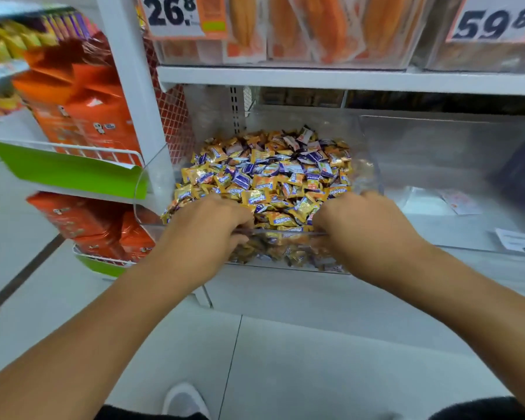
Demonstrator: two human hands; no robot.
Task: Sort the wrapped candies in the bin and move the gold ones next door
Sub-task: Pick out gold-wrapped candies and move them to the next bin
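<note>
2 hands dig into the candies (267, 174) heaped in the clear bin (285, 234). Best to rake shallow, pinching only gold wrappers and leaving the purple, then lift them right into the neighbouring bin (455, 165). Left hand (208, 221) and right hand (356, 218) curl knuckles-up over the front wall; what either grip pinches I cannot tell.

We read "26.8" on the left price sign (173, 15) and "59.8" on the right price sign (494, 21), both hung on the upper bins.
</note>
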